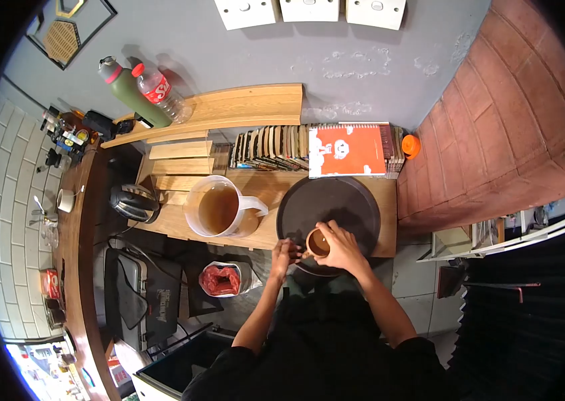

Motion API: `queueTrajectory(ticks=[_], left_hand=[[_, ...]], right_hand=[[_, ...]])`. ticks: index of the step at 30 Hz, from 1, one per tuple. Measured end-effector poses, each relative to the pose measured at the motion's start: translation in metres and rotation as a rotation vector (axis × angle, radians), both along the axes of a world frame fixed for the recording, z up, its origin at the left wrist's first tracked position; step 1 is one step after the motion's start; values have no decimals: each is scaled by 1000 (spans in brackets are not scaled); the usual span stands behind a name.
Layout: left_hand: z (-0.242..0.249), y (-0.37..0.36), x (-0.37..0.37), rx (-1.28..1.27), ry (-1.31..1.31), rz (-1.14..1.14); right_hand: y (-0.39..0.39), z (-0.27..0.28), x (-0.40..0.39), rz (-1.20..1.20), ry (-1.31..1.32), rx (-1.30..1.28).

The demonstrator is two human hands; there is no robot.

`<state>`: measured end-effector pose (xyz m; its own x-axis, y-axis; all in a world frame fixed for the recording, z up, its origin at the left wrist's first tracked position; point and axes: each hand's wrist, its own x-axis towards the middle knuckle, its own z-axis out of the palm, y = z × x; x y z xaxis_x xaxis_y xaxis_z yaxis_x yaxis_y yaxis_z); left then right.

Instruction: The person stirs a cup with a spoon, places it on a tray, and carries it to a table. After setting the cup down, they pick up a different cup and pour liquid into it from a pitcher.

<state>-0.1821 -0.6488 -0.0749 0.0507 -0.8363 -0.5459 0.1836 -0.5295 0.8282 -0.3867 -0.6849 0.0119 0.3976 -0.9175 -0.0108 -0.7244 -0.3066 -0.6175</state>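
Observation:
A small brown cup (320, 243) with a brownish inside is gripped by my right hand (341, 246), whose fingers wrap its far and right sides. Just left of the cup, near its small handle, is my left hand (286, 254), with fingers loosely bent and a little apart. Both hands are over the near part of a round dark tray (328, 204). To the left of the tray stands a large translucent pitcher (253, 203) with a handle, partly filled with brown liquid.
Behind the tray, an orange spiral notebook (347, 150) lies against a row of books (272, 147). A black kettle (132, 202) stands at left. Two bottles rest on the wooden shelf (249, 107). Below the bench is a bag with a red lining (221, 279); a brick column (483, 120) bounds the right.

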Motion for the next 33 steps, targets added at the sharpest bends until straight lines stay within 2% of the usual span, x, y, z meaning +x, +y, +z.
queueTrajectory(ticks=[1,2,4,8,13,15,18,24,27,28,30,32,33], left_hand=[[1,0,2,24,40,114],[-2,1,5,24,37,131],[-16,7,13,-61,-157,139],[-27,16,20,-131,-296,191],[-34,17,22,-128,-326,233],[-38,17,21,-205,-355,207],[-43,12,20,-163,-330,192],[-51,1,19,-253,-400,100],[-48,-8,19,-242,-519,69],[-47,-13,21,-248,-515,65],[-54,-23,26,-289,-539,33],[-64,-34,31,-317,-499,50],[-66,-41,34,-251,-601,-4]], right_hand=[[-9,-9,-5,-11,-3,13],[-16,-19,-9,-30,-18,-18],[-28,-31,-15,-57,-6,-68],[-47,-51,-19,-89,17,-17],[-56,-68,-19,-68,59,17],[-55,-69,-18,-65,73,19],[-54,-72,-18,-63,84,49],[-44,-62,-39,-81,-93,117],[-37,-76,-69,-328,-41,0],[-34,-78,-79,-333,-38,-5],[-28,-95,-96,-624,223,-109],[-20,-108,-105,-666,231,-114],[-21,-113,-107,-702,236,-116]])
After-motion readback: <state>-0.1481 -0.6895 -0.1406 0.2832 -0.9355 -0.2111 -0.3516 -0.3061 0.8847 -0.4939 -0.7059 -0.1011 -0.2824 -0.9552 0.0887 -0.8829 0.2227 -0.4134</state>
